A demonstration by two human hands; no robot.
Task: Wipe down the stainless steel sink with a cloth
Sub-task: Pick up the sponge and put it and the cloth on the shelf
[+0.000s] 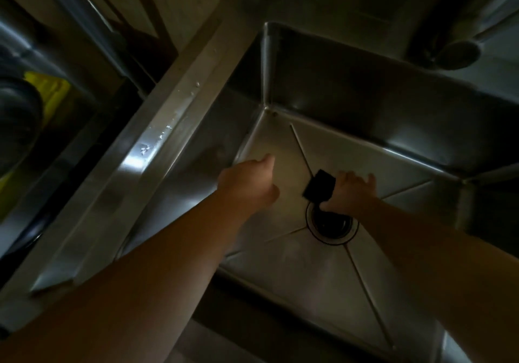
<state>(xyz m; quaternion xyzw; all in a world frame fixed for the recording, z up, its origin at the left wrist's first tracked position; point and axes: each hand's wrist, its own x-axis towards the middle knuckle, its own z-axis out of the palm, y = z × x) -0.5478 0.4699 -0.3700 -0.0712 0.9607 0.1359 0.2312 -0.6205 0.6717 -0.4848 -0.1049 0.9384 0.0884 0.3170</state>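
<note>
Head view: right hand (352,191) holds a dark cloth (319,184) on the sink (323,96) floor, just beyond the drain (331,223); left hand (250,183) hangs loosely curled, holding nothing (fingers partly hidden). Judging progress: walls and rim seemingly remain, with droplets left on the bench (157,138).

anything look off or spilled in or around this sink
Nothing stands out. A few water drops sit on the ledge left of the sink, and there is a small dark speck in its far corner. The drain looks intact.
</note>
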